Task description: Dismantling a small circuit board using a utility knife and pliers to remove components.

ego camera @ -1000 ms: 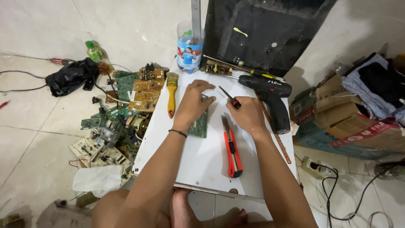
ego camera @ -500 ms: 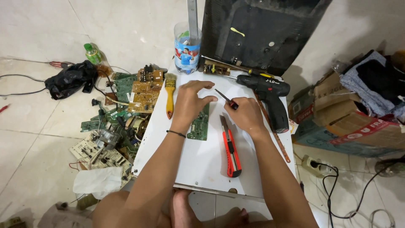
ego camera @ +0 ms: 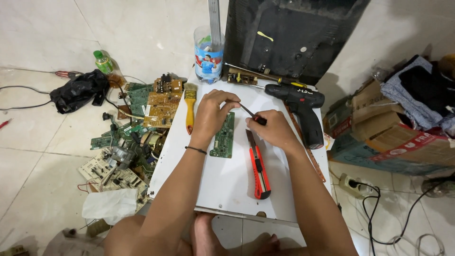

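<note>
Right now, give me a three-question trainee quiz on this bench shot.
1. True or false: the left hand rests on the green circuit board.
2. Which lies nearer the right hand: A) the orange utility knife, B) the yellow brush, C) the green bottle?
3. Fill in: the right hand holds a thin ____, its tip up by the left fingers.

Key: 1 true; 2 A; 3 screwdriver. The black drill lies untouched on the white board.

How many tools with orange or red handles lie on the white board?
2: a brush left of the left hand, and a knife below the right hand. Others may be hidden.
</note>
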